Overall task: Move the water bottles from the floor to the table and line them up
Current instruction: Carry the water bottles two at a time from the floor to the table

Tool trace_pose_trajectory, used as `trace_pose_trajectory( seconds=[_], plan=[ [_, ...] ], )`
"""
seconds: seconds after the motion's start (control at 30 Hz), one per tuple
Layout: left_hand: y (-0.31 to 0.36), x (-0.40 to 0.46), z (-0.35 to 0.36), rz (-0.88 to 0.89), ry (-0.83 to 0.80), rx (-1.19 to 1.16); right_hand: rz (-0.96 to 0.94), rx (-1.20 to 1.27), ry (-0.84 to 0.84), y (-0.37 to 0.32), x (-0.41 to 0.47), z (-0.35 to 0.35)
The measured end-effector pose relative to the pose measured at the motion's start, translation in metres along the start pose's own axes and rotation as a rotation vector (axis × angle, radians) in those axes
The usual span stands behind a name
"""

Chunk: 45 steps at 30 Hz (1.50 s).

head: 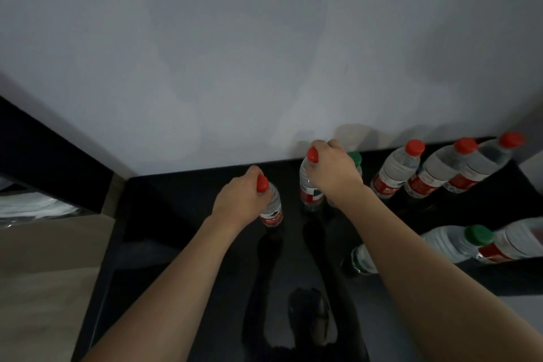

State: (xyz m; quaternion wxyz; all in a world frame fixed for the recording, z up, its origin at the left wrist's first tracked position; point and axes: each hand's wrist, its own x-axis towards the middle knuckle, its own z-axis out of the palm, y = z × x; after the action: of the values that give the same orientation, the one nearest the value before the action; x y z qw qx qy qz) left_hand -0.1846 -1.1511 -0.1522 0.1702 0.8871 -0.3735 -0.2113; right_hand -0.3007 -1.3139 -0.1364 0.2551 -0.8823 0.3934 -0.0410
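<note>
Head view, looking down over a dark glossy table point(182, 214) set against a pale wall point(264, 53). Both bare forearms reach forward over it.

Left hand point(239, 200): fingers curled tight round the neck of a red-capped bottle point(271, 209), just under the cap. The cap pokes out past the knuckles. Bottle is upright, clear, with a red label low on the body; its base seems to meet the tabletop, though the reflection makes contact hard to judge.

Right hand point(335, 170): closed from above on the neck of a second red-capped bottle point(308, 185), cap showing at the thumb side. This bottle is upright too, red and green on its label, standing a little farther back and to the right of the first, apart from it. Just behind the right hand, a green-capped bottle point(355, 160) is mostly hidden; I cannot tell whether the hand touches it.

Right of that, three red-capped bottles point(435, 167) stand close together in a row along the back edge by the wall, red labels near their bases.

Nearer, at the right edge, another green-capped bottle point(458, 241) and part of a red-labelled bottle point(517, 244) beside it. The wide lens slants all of these.

Left side: a lower tan surface point(44, 267) beside the table, with something white and blurred point(26, 206) beyond it.
</note>
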Motion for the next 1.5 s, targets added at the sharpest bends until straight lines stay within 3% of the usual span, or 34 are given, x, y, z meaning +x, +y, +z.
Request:
trace_pose_trajectory(
  seconds=[0.1,0.3,0.77,1.5],
  plan=[
    [0.0,-0.009,-0.005,-0.029,0.005,0.019,-0.016,-0.009,0.001,-0.004,-0.004,-0.007],
    [-0.018,-0.04,-0.022,-0.032,0.19,0.12,-0.156,-0.016,0.083,-0.028,-0.025,-0.006],
    [-0.126,-0.146,-0.076,-0.195,0.504,0.193,-0.52,-0.04,-0.036,-0.161,-0.097,0.047],
    [-0.404,-0.526,-0.152,-0.82,0.771,0.141,-1.032,-0.044,-0.369,-0.465,-0.371,0.24]
  ],
)
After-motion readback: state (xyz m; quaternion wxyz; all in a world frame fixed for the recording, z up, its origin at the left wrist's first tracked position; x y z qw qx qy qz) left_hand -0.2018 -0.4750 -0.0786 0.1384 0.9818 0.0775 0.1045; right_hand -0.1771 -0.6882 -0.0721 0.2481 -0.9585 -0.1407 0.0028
